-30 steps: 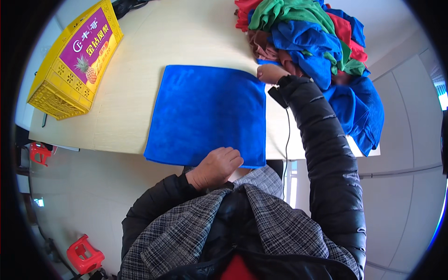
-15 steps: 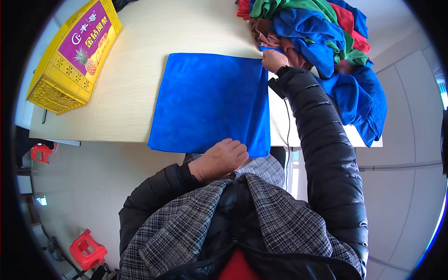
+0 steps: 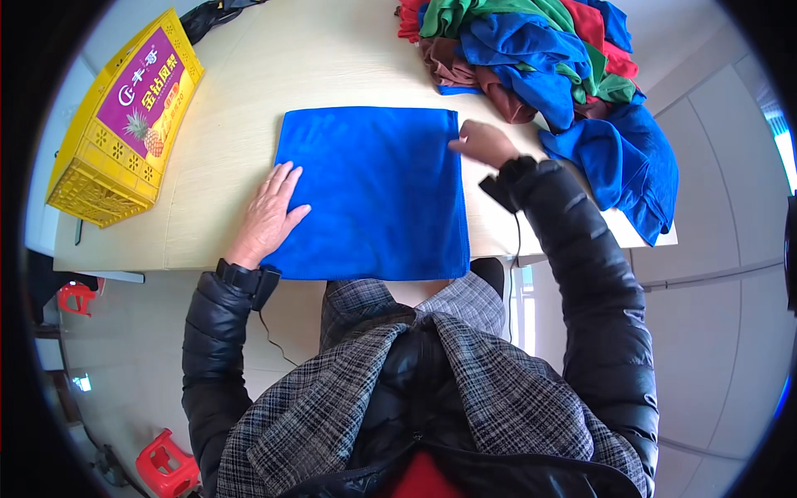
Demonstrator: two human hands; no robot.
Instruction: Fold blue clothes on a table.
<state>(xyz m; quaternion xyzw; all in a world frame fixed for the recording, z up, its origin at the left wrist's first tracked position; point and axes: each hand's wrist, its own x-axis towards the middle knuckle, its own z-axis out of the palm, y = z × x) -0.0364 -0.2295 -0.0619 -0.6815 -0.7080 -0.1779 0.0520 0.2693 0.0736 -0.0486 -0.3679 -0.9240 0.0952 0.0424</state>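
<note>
My big, soft, blue, square cloth lies flat on the pale, wood-coloured bench, right in front of me. Its near edge pokes out a little past the edge of the bench. My left hand is palm down on the left side of the cloth, and its fingers are spread out straight, with the thumb apart, holding nothing. My right hand is by the top right corner of the cloth, at its right edge. Those fingers are curled in, but they look a bit blurry, so I can't tell if they pinch the cloth or just sit over it. I have a puffy, shiny black sleeve on my left arm and another puffy, shiny black sleeve on my right. Past my right hand is a messy heap of red, green, blue and brown cloths. A crumpled blue cloth at the near end of the heap hangs over the edge of the bench. Far over on the left sits a yellow plastic crate with flower-shaped holes and a purple side with a pineapple on it. Down on the floor at my left there's a red plastic stool.
</note>
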